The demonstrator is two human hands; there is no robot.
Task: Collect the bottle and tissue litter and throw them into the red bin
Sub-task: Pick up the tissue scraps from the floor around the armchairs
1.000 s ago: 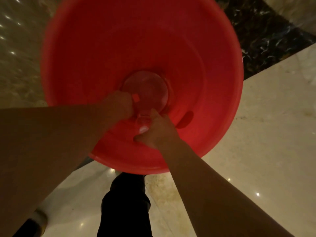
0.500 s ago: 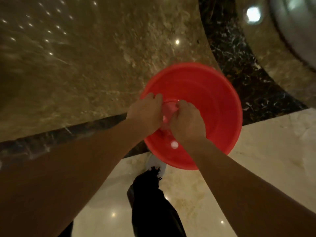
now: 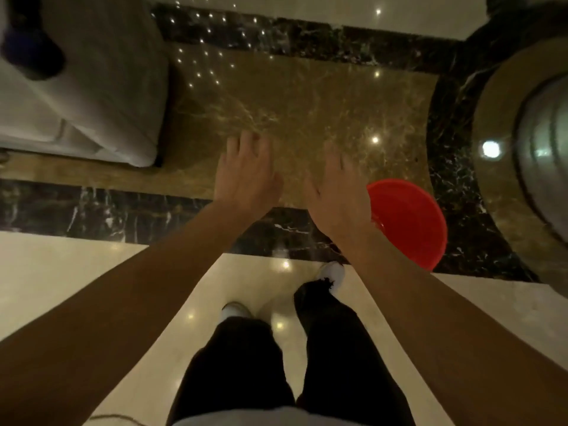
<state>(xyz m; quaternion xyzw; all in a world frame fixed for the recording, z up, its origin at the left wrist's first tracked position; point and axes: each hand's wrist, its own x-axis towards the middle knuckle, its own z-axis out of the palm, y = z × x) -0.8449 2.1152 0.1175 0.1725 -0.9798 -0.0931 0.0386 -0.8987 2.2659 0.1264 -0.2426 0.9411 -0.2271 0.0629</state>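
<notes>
The red bin stands on the dark marble strip of the floor, right of centre. Part of its left rim is hidden behind my right hand. My right hand is held out flat with fingers apart and nothing in it, just left of the bin and well above it. My left hand is also open and empty, stretched out over the brown marble floor beside the right one. No bottle or tissue shows anywhere; the inside of the bin is too dim to read.
A pale upholstered seat with a dark object on it fills the upper left. A large round metal column base stands at the right, close to the bin. My legs and white shoes are on the cream floor below.
Both hands held a bottle down inside the bin; now they are out, open and empty. The view has risen, so the bin looks small and lies to the right.
</notes>
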